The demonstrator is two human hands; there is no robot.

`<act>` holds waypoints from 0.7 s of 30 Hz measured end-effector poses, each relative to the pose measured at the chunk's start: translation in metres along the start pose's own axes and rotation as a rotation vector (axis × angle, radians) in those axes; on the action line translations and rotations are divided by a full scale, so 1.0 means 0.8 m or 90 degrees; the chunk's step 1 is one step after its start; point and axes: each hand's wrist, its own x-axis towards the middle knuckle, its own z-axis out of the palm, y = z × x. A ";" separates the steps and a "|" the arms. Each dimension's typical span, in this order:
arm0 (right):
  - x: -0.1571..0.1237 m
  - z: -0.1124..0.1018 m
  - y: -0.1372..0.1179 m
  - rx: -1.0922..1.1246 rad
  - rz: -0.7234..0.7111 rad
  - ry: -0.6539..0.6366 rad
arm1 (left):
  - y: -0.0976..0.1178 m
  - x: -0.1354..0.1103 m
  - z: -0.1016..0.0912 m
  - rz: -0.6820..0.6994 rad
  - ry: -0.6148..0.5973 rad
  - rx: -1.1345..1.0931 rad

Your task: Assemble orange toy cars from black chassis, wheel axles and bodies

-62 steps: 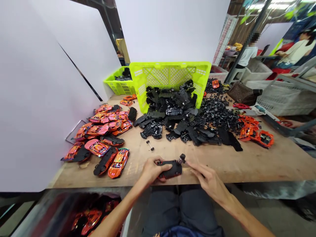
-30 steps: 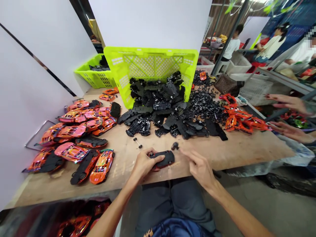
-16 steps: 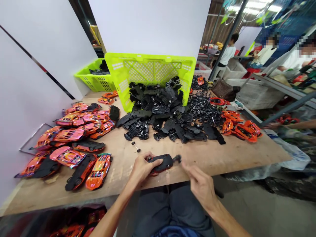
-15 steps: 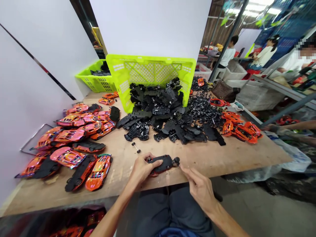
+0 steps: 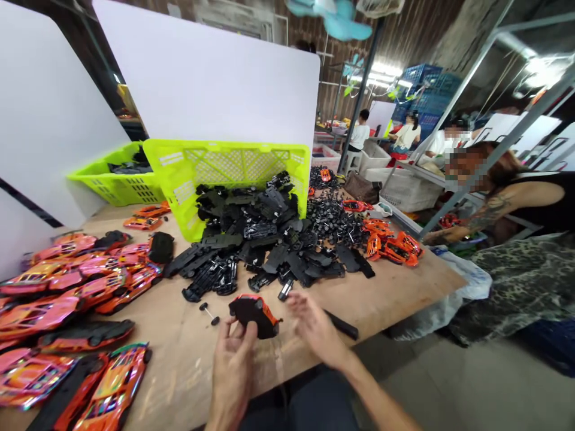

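view has swung left since a moment ago, and my left hand [image 5: 231,374] has tipped the toy car [image 5: 254,314] up off the plywood desk [image 5: 179,359]. i'm gripping it from below, fingers curled around it, with its black underside facing me and its orange body showing along the edge. it sits near the front edge of the desk, in the middle of my reach.

my right hand [image 5: 314,329] is open, fingers spread, holding nothing and just beside the car. past those fingertips, a small black wheel axle [image 5: 286,290] stands by the edge of the spilled black chassis pile [image 5: 242,239]; i can't tell whether it touches the desk. another loose axle [image 5: 209,313] lies just left of the car, and a thin black rod [image 5: 342,325] lies by the front edge, right of my hand.

the chassis pile spills from a lime-green crate [image 5: 224,158] lying on its side at the back of the desk. a second lime crate [image 5: 114,185] behind the back-left corner holds more black parts. pink and orange car shells [image 5: 40,311] cover the left side, with a heap of black wheels [image 5: 332,218] and orange shells [image 5: 390,248] toward the back right. any print on the shells is too small to read. off the right edge, a co-worker's tattooed arm [image 5: 489,209] reaches low.
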 end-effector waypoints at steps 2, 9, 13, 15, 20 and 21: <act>-0.012 0.020 0.007 0.122 0.051 0.010 | -0.017 -0.002 0.003 -0.037 0.007 -0.042; -0.024 -0.018 0.022 -0.129 0.013 -0.033 | -0.005 0.032 -0.074 0.045 -0.182 0.304; -0.027 -0.033 0.030 -0.140 0.030 -0.036 | 0.004 0.035 -0.084 0.125 -0.284 0.450; -0.030 -0.028 0.039 -0.107 0.046 -0.004 | -0.005 0.030 -0.082 0.145 -0.278 0.451; -0.041 -0.010 0.044 -0.135 -0.015 0.052 | -0.026 0.020 -0.080 0.193 -0.200 0.437; -0.043 -0.006 0.042 -0.159 -0.043 0.066 | -0.027 0.019 -0.081 0.206 -0.193 0.441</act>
